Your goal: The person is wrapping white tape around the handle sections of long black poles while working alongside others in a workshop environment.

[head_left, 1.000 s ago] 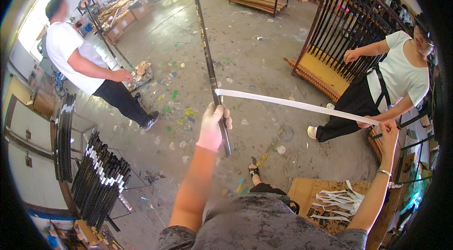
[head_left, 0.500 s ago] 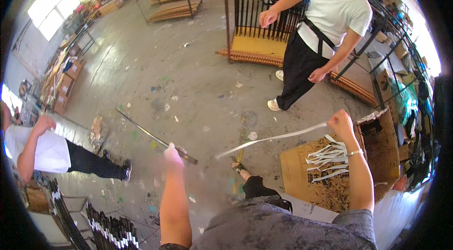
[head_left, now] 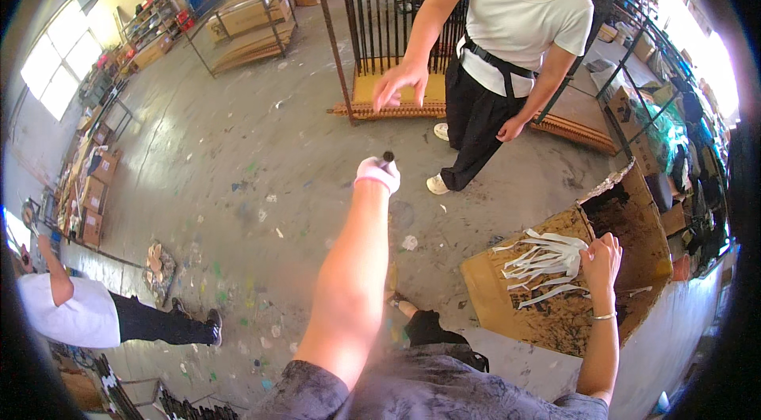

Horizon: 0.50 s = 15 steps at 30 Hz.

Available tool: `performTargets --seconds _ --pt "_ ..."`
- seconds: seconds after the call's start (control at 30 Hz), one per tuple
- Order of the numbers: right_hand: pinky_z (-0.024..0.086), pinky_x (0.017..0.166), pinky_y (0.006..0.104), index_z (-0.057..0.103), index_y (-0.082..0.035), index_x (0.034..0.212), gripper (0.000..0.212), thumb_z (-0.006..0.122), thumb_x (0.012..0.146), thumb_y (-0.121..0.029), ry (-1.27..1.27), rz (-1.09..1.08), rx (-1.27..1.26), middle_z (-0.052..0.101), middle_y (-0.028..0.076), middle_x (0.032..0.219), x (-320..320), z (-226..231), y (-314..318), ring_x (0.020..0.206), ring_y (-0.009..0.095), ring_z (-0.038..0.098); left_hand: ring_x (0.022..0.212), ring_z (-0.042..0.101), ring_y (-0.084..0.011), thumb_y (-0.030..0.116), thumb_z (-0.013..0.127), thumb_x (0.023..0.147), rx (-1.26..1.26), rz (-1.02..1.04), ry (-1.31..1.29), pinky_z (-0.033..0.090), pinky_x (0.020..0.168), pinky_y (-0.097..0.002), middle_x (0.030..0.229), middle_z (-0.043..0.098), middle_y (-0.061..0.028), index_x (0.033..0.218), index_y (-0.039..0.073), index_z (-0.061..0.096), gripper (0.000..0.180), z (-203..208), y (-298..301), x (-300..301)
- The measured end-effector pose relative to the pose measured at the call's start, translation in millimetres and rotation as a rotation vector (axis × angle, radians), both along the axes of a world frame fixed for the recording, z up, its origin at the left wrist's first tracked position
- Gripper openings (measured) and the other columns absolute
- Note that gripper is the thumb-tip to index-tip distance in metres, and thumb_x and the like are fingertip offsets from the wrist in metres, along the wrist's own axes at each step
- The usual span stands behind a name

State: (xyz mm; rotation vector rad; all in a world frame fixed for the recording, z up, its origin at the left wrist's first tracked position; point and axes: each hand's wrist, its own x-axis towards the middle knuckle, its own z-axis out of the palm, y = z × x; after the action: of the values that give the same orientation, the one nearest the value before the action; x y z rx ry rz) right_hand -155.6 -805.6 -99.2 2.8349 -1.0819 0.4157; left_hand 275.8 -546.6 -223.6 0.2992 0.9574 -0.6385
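My left hand (head_left: 376,172), in a white glove with a pink cuff, is stretched out ahead and closed round a dark rod. Only the dark end of the rod (head_left: 388,156) shows above the fist; the rest is hidden or foreshortened. Down at the right, my bare right hand (head_left: 602,261), a bracelet on its wrist, pinches at the ends of a bunch of white strips (head_left: 547,255). These strips lie fanned over the flap of an open cardboard box (head_left: 485,281). How many my fingers hold cannot be made out.
Facing me, a person (head_left: 519,24) in a white top reaches one hand (head_left: 402,87) toward my left hand. Behind stands a rack of upright black rods (head_left: 396,20). Another person (head_left: 75,309) is at far left. Dark rods (head_left: 186,404) lie bundled at lower left. Shelving (head_left: 634,95) lines the right.
My left hand has swung up and right, tipping the rod end-on. My right hand has dropped to the strips on the box. The facing person's arm now extends lower, toward my left hand.
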Motion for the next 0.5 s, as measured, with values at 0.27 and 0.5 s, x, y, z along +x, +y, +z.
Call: performTargets --seconds 0.27,0.5 --pt "0.037 0.075 0.0375 0.051 -0.006 0.065 0.027 0.076 0.059 -0.011 -0.020 -0.052 -0.039 0.047 0.008 0.080 1 -5 -8 0.084 0.027 0.048 0.067 0.062 -0.0164 0.013 0.043 0.088 -0.205 0.125 -0.180 0.054 0.053 -0.0239 0.084 0.065 -0.0051 0.097 0.007 0.057 0.017 11 -64 27" --pt "0.038 0.075 0.0393 0.047 -0.008 0.081 0.040 0.078 0.056 -0.008 0.048 -0.100 -0.078 0.048 0.008 0.084 6 -8 -12 0.086 0.029 0.048 0.072 0.065 -0.0214 0.021 0.044 0.094 -0.205 -0.019 -0.250 0.058 0.057 -0.0279 0.085 0.066 -0.0088 0.096 0.004 0.058 0.022 29 -69 45"
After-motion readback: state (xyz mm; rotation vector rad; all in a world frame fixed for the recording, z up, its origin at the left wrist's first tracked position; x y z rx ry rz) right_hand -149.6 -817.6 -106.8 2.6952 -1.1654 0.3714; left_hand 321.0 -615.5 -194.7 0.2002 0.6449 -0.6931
